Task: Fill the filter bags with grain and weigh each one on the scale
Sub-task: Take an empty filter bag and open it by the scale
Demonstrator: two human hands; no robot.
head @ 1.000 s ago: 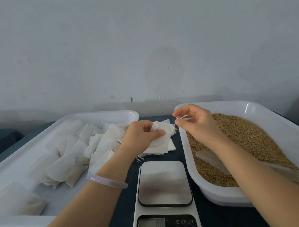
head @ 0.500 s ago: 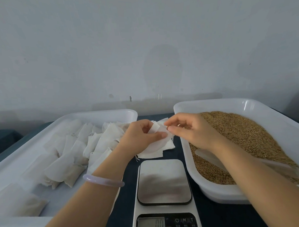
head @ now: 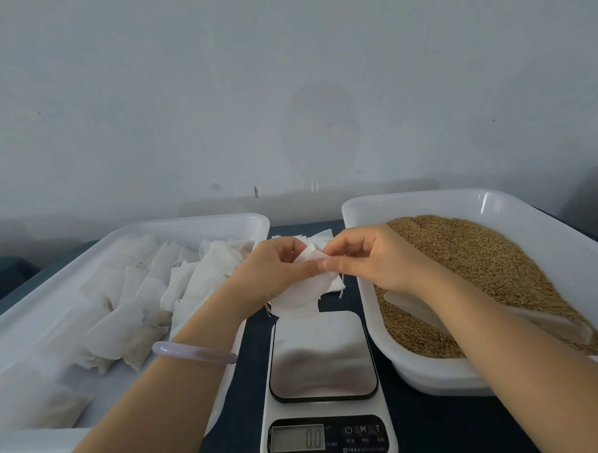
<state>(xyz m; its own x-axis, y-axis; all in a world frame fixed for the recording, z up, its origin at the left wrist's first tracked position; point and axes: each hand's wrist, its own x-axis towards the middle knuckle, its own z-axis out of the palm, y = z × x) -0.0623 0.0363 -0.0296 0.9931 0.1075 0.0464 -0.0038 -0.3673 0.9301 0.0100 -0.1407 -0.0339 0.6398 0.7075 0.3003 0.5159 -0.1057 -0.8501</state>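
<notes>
Above the far edge of the scale (head: 322, 357), the right hand (head: 371, 257) has closed in from where it was a second ago. It now pinches the top edge of the filter bag (head: 304, 294) beside the left hand (head: 275, 272), which pinches it too. Judging by this, the mouth is being opened and filling hasn't begun. The bag is thin, limp white fabric. Tan, granular grain (head: 481, 269) heaps in the glossy right tray (head: 426, 200).

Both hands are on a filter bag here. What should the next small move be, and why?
Probably spread the mouth of the filter bag open: the left hand and right hand pinch its top edge, it looks flat and empty, the scoop lies in the grain, and the scale is bare.
</notes>
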